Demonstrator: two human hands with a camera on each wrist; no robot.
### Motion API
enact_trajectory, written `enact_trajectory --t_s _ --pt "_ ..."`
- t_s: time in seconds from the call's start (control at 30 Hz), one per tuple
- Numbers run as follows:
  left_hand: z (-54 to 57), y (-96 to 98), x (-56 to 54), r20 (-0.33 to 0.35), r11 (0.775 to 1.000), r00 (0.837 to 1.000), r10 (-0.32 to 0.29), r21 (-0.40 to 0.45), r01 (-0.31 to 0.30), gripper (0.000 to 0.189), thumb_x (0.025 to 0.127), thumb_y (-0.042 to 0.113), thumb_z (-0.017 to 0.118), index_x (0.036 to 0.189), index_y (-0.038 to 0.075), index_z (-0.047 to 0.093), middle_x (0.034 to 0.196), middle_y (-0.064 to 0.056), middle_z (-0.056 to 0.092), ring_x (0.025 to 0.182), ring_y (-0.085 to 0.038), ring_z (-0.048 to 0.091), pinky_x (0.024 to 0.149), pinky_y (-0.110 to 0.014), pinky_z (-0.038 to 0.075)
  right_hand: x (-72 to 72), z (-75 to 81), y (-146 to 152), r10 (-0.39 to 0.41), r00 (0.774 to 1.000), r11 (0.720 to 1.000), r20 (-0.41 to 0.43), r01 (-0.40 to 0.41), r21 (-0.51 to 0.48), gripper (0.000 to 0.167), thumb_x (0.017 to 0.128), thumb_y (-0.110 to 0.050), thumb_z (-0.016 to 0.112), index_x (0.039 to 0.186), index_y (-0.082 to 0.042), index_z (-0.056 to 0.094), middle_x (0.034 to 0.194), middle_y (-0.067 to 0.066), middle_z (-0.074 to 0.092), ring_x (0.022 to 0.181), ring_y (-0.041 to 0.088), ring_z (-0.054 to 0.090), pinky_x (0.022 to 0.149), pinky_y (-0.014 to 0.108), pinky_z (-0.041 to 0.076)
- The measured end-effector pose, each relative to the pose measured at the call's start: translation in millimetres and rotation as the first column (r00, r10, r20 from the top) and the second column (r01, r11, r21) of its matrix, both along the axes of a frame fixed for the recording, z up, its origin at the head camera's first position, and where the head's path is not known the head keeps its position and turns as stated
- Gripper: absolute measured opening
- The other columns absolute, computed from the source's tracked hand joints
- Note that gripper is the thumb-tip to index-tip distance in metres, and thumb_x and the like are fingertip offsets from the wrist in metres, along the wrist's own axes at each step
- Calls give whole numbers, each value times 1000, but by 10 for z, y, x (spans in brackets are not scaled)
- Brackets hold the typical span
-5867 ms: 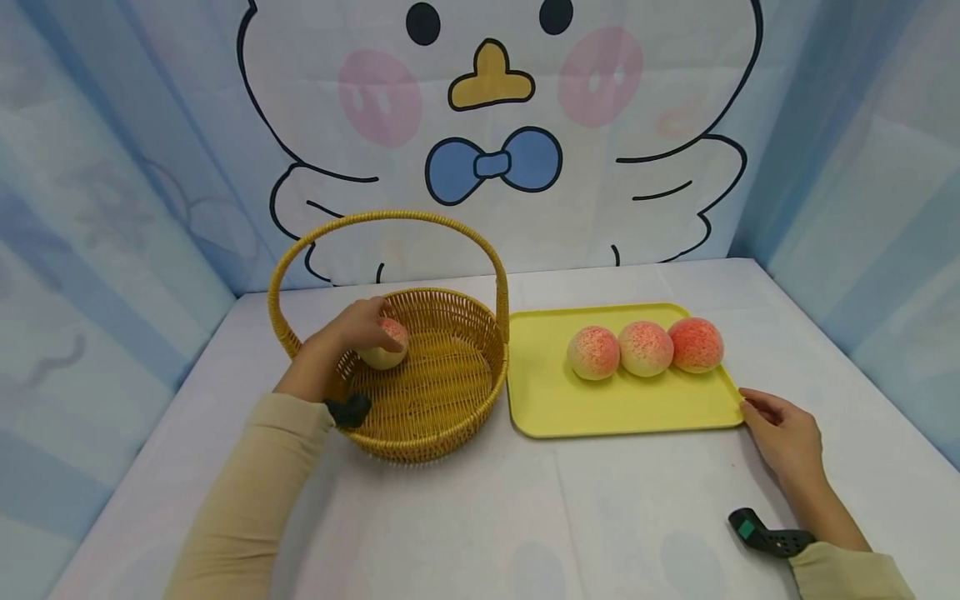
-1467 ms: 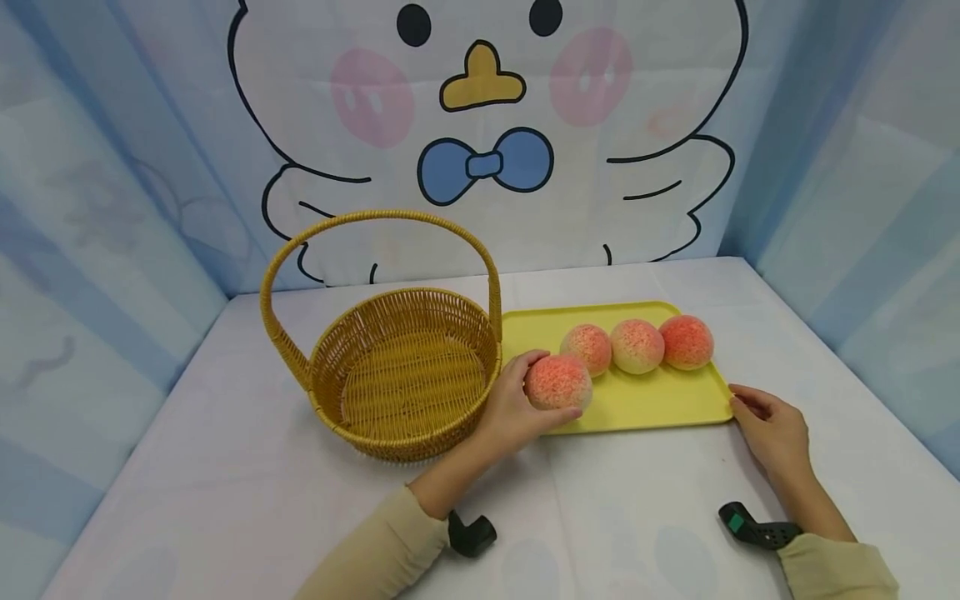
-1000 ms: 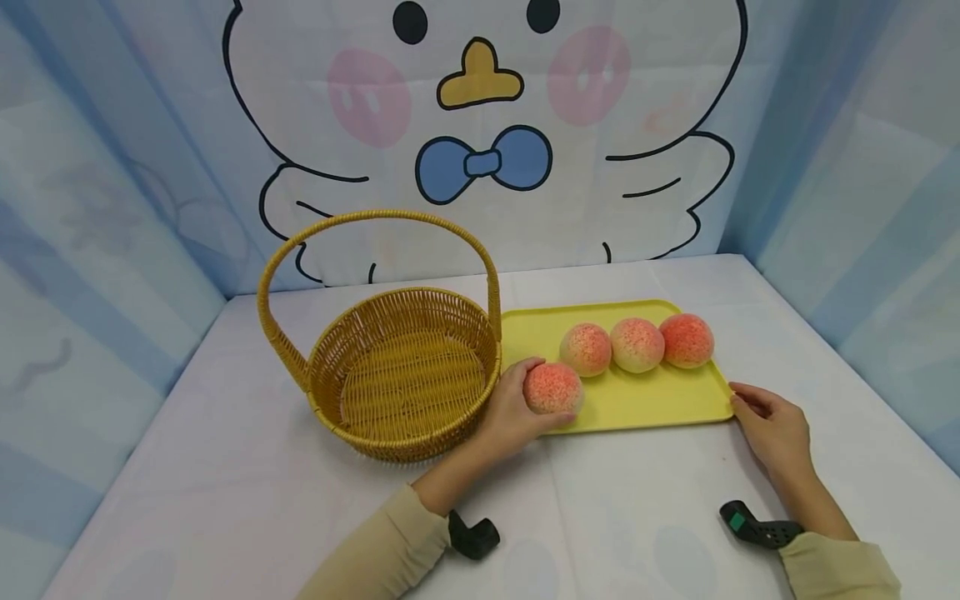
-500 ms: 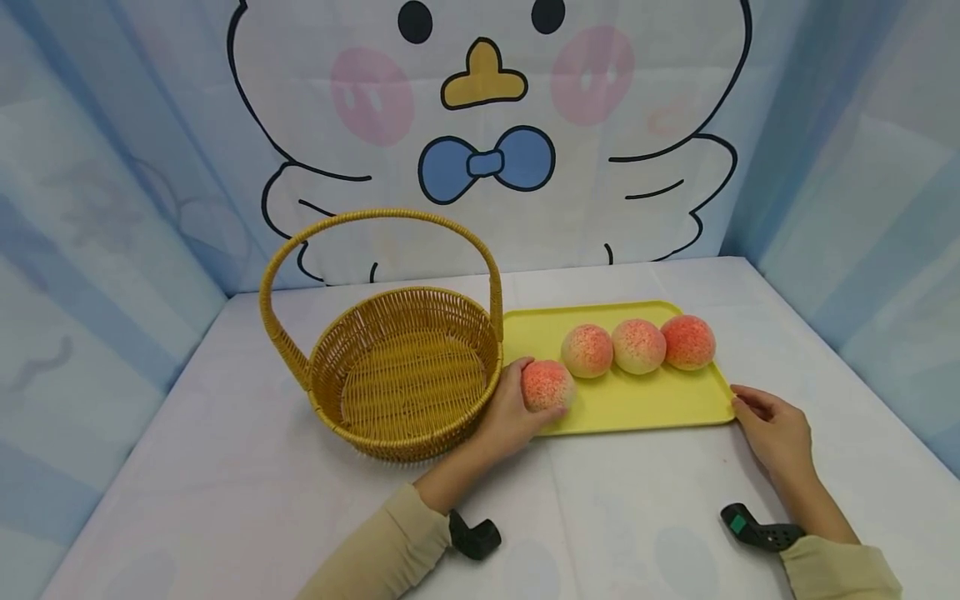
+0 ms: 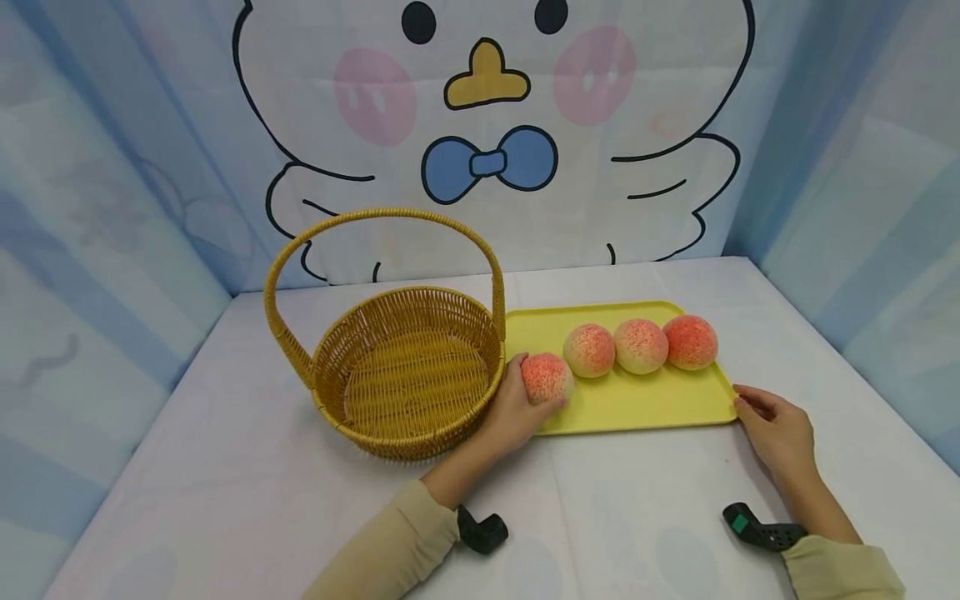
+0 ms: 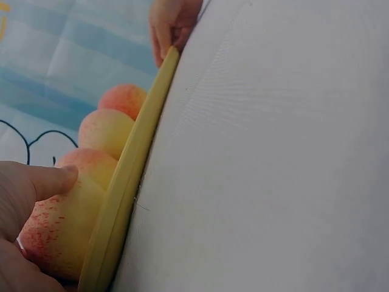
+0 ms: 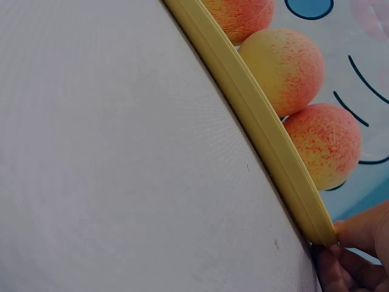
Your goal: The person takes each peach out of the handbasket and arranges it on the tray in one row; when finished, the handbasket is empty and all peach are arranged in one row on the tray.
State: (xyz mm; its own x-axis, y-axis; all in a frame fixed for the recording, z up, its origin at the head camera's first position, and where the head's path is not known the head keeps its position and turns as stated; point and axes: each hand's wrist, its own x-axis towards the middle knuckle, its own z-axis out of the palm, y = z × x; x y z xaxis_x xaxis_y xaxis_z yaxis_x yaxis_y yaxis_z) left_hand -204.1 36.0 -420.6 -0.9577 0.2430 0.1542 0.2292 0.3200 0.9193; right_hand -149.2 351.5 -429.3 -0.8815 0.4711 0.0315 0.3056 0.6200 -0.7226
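Observation:
My left hand (image 5: 513, 412) holds a pink-and-cream peach (image 5: 547, 377) at the left end of the yellow tray (image 5: 637, 408). In the left wrist view the thumb (image 6: 58, 181) lies against this peach (image 6: 67, 231), which sits right at the tray's rim. Three more peaches stand in a touching row along the tray: a left one (image 5: 589, 351), a middle one (image 5: 641, 346) and a redder right one (image 5: 691, 342). At the tray's front right corner, my right hand (image 5: 777, 429) pinches the edge; its thumb and fingers (image 7: 355, 234) show there in the right wrist view.
A round wicker basket (image 5: 408, 442) with a tall arched handle (image 5: 390, 214) stands close against the tray's left side. Its woven bottom shows. White cloth covers the table (image 5: 225, 500). A cartoon-printed curtain (image 5: 585, 225) hangs behind, with blue-and-white curtains on both sides.
Earlier, my left hand held a peach inside the basket; it has carried a peach rightward to the tray. Lately that peach has shifted slightly left and back. My right hand stays at the corner.

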Motion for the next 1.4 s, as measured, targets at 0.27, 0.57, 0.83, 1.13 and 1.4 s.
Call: enact_trajectory --t_s 0.27,0.57,0.83,1.13,1.4 --pt "3 40 -28 22 999 1000 19 31 -20 81 78 11 73 138 -7 23 131 -25 41 120 -32 43 101 -40 31 -15 -36 20 9 1000 1000 -10 -9 9 42 96 -24 45 127 4 52 119 22 53 90 17 46 62 13 37" --pt "11 56 -26 45 998 998 46 33 -48 82 80 10 72 140 -6 19 134 -26 38 123 -33 39 102 -41 28 -11 -58 14 21 1000 999 -17 -20 31 42 96 -25 46 125 4 53 116 22 55 90 19 46 64 19 36" --pt "-3 101 -43 36 995 998 49 86 -52 81 81 9 69 141 -5 16 134 -26 37 124 -33 38 103 -41 28 9 -60 29 14 1000 999 -18 -14 31 43 95 -25 46 125 5 53 116 23 54 86 16 46 61 16 37" --pt "-1 110 -43 -2 993 995 101 61 -100 79 82 8 68 140 -5 16 134 -26 35 125 -35 35 104 -42 26 -73 -83 18 20 999 998 -29 -19 60 40 96 -21 46 125 5 53 116 24 54 93 25 47 63 20 36" --pt "-16 144 -43 -21 979 989 144 149 -139 75 83 6 67 141 -3 20 139 -26 31 129 -31 31 105 -40 24 -54 -47 12 4 1000 998 -20 -2 60 40 96 -21 46 125 5 53 114 24 55 91 24 48 62 20 36"
